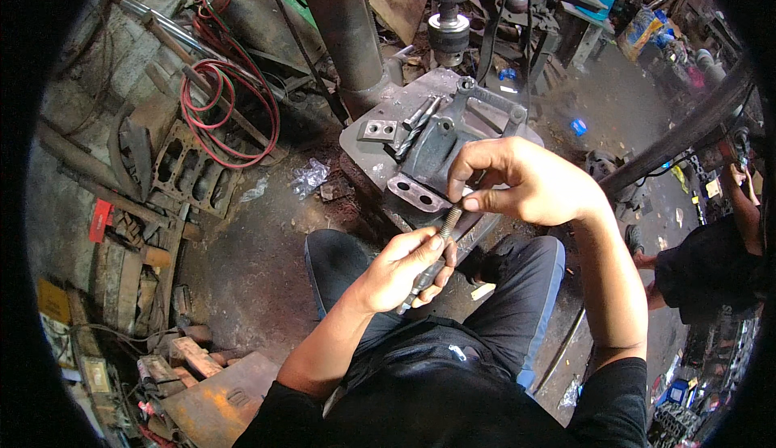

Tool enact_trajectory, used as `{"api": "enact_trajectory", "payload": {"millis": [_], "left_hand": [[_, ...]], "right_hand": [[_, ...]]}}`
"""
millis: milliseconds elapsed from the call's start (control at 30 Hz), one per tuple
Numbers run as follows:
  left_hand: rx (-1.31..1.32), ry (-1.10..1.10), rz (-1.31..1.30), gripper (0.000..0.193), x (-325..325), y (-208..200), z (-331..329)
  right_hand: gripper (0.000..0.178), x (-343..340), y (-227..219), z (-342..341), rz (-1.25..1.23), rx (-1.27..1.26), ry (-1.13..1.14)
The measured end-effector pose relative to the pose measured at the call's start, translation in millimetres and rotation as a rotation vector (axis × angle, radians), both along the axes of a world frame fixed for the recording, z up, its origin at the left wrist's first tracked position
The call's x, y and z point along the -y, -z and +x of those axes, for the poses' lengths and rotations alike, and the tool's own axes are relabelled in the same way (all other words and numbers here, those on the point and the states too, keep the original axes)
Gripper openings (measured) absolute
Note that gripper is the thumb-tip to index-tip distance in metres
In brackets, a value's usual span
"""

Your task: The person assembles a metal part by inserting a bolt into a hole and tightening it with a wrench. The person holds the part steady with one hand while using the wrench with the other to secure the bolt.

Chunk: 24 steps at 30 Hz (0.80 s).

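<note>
My left hand (404, 269) is wrapped round the lower part of a threaded metal rod (450, 222), which tilts up and to the right. At the rod's upper end, the thumb and fingers of my right hand (529, 180) pinch its tip; whether a small part sits there is hidden. Just beyond my hands is a drill press table (368, 151). On it lie a dark metal casting (432, 151), a plate with two holes (416, 193), a small block with two holes (378, 131) and a twist drill bit (414, 134).
Over the table hangs the drill chuck (449, 34), beside a thick column (339, 28). Red hoses (214, 117) coil at the left, near a rusty engine gasket-like plate (190, 169). Scrap wood (194, 357) lies lower left. Another person (703, 270) is at the right.
</note>
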<state>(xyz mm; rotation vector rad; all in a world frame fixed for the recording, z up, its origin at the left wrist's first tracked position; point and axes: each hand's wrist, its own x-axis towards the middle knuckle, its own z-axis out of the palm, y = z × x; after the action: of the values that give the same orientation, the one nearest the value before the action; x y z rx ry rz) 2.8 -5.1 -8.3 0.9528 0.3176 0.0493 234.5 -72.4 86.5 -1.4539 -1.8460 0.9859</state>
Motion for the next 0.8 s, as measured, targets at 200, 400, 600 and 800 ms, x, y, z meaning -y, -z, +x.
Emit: {"api": "enact_trajectory", "payload": {"millis": [200, 400, 600, 800], "left_hand": [[0.004, 0.006, 0.044, 0.033, -0.3, 2.9, -0.1], [0.026, 0.03, 0.072, 0.034, 0.8, 0.7, -0.2], [0.021, 0.024, -0.027, 0.029, 0.4, -2.4, -2.2], [0.017, 0.022, 0.093, 0.026, 1.0, -0.4, -2.6]], "right_hand": [[0.023, 1.7, 7.7, -7.9, -0.03, -0.233, 0.087], [0.027, 5.6, 1.8, -1.5, 0.001, 0.16, 0.084], [0.024, 1.6, 12.1, 6.9, -0.068, -0.293, -0.05], [0.025, 6.1, 9.7, -8.9, -0.045, -0.209, 0.183]]}}
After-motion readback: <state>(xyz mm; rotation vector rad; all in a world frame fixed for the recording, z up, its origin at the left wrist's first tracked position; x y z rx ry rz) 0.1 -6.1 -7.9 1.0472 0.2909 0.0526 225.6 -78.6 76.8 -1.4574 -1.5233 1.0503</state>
